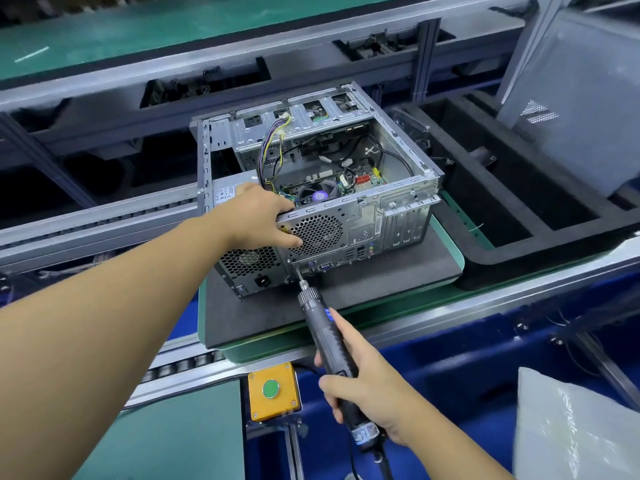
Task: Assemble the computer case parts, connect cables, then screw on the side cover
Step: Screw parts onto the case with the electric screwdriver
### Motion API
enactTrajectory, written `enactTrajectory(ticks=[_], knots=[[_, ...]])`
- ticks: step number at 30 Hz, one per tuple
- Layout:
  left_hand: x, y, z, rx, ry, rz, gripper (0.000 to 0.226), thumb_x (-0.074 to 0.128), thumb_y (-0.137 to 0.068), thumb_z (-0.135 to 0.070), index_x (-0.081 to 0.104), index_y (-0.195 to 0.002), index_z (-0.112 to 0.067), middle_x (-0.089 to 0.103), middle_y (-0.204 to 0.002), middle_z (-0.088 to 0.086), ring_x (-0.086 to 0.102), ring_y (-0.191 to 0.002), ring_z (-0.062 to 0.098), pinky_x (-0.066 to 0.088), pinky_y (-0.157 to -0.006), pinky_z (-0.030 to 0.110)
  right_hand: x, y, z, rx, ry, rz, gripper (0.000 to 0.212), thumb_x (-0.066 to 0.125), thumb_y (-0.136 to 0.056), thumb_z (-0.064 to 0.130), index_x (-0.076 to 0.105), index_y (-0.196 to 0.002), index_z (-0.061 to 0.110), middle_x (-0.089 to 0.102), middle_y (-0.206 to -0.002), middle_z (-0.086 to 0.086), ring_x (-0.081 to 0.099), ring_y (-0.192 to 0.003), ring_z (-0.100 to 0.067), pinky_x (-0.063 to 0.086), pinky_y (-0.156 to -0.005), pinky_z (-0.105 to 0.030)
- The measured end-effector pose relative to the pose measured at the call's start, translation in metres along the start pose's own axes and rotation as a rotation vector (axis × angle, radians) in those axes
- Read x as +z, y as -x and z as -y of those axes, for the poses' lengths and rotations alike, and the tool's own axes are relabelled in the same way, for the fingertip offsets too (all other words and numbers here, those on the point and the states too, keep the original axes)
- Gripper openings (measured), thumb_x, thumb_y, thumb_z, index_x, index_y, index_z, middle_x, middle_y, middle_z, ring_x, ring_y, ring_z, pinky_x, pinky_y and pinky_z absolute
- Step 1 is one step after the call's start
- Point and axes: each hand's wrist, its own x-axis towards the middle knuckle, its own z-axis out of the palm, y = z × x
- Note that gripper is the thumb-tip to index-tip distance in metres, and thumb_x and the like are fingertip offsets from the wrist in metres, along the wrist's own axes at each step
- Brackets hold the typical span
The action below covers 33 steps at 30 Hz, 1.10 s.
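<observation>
Down at five o'clock the right hand [367, 389] wraps tight round the electric screwdriver [329, 337], its bit touching the rear panel of the computer case [363, 223]. Yellow button box [273, 391] at six. Dead centre, the left hand [258, 216] clamps the case's upper rear edge; the open case lies on a dark foam pad [381, 282]. Grey panel [571, 109] leans at two o'clock.
</observation>
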Motion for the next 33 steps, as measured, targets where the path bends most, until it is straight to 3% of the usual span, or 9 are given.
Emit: enactTrajectory(ticks=[4,7,9,12,17,20,22,27,33], knots=[[0.0,0.004,-0.006,-0.113,0.164,-0.009,0.053,0.043,-0.088,-0.072,0.062,-0.09,-0.022,0.063,-0.071,0.002,0.046,-0.08,0.015,0.022,-0.094,0.032,-0.019,0.008,0.02,-0.044,-0.019,0.018,0.087,0.072,-0.082,0.016,0.035,-0.146,0.062,0.066,-0.102,-0.001,0.058,-0.067,-0.024,0.053,-0.059,-0.035],[-0.005,0.009,-0.011,-0.208,0.379,-0.059,0.039,0.038,-0.098,-0.059,0.066,-0.101,-0.033,0.067,-0.082,-0.007,0.046,-0.088,0.002,0.03,-0.083,0.032,-0.032,0.013,0.046,-0.044,0.007,0.036,0.063,0.068,-0.093,0.014,0.048,-0.142,0.049,0.062,-0.091,-0.006,0.056,-0.064,-0.025,0.051,-0.057,-0.036],[-0.008,0.008,-0.014,-0.275,0.481,-0.1,0.043,0.034,-0.102,-0.051,0.069,-0.102,-0.027,0.07,-0.088,-0.003,0.058,-0.09,0.012,0.043,-0.079,0.034,-0.04,0.016,0.066,-0.048,0.046,0.04,0.034,0.064,-0.098,0.012,0.06,-0.125,0.032,0.055,-0.085,-0.013,0.054,-0.057,-0.025,0.05,-0.055,-0.034],[-0.017,0.001,-0.029,-0.368,0.529,-0.274,0.038,0.034,-0.103,-0.041,0.07,-0.103,-0.03,0.06,-0.057,-0.017,0.054,-0.057,-0.004,0.037,-0.055,0.024,-0.051,0.021,0.097,-0.106,0.06,0.057,0.013,0.064,-0.096,0.01,0.061,-0.105,0.02,0.049,-0.085,-0.019,0.053,-0.052,-0.024,0.049,-0.053,-0.032],[-0.05,-0.036,-0.071,-0.27,0.643,-0.33,0.036,0.037,-0.102,-0.04,0.068,-0.09,-0.028,0.071,-0.077,-0.006,0.06,-0.064,0.014,0.044,-0.063,0.03,-0.076,0.023,0.15,-0.151,0.044,0.062,0.041,0.069,-0.081,0.016,0.05,-0.115,0.006,0.053,-0.084,-0.014,0.053,-0.048,-0.024,0.047,-0.055,-0.032],[-0.067,-0.068,-0.098,-0.227,0.756,-0.293,0.026,0.04,-0.102,-0.037,0.063,-0.091,-0.029,0.07,-0.076,-0.015,0.057,-0.05,0.006,0.043,-0.051,0.024,-0.099,0.025,0.174,-0.159,-0.004,0.03,0.053,0.069,-0.076,0.019,0.049,-0.124,0.008,0.057,-0.082,-0.008,0.051,-0.048,-0.025,0.047,-0.056,-0.035],[-0.073,-0.091,-0.115,-0.204,0.774,-0.265,0.021,0.043,-0.101,-0.032,0.06,-0.089,-0.03,0.069,-0.073,-0.019,0.051,-0.043,0.001,0.036,-0.042,0.013,-0.119,0.025,0.185,-0.196,-0.047,-0.002,0.051,0.069,-0.076,0.018,0.05,-0.123,0.01,0.056,-0.081,-0.007,0.051,-0.047,-0.024,0.047,-0.054,-0.034],[-0.074,-0.148,-0.152,-0.119,0.743,-0.055,0.02,0.044,-0.097,-0.018,0.061,-0.098,-0.028,0.071,-0.08,-0.011,0.054,-0.049,-0.002,0.037,-0.042,0.012,-0.185,0.027,0.206,-0.296,-0.088,-0.122,0.022,0.071,-0.077,0.017,0.062,-0.096,0.024,0.053,-0.081,-0.01,0.051,-0.044,-0.024,0.048,-0.051,-0.033],[-0.058,-0.231,-0.19,-0.041,0.47,0.178,0.035,0.043,-0.087,0.0,0.067,-0.102,-0.02,0.07,-0.104,-0.003,0.063,-0.086,0.015,0.049,-0.069,0.026,-0.285,0.018,0.218,-0.354,-0.057,-0.328,0.026,0.069,-0.075,0.019,0.058,-0.099,0.019,0.056,-0.078,-0.011,0.053,-0.052,-0.028,0.052,-0.056,-0.038]])
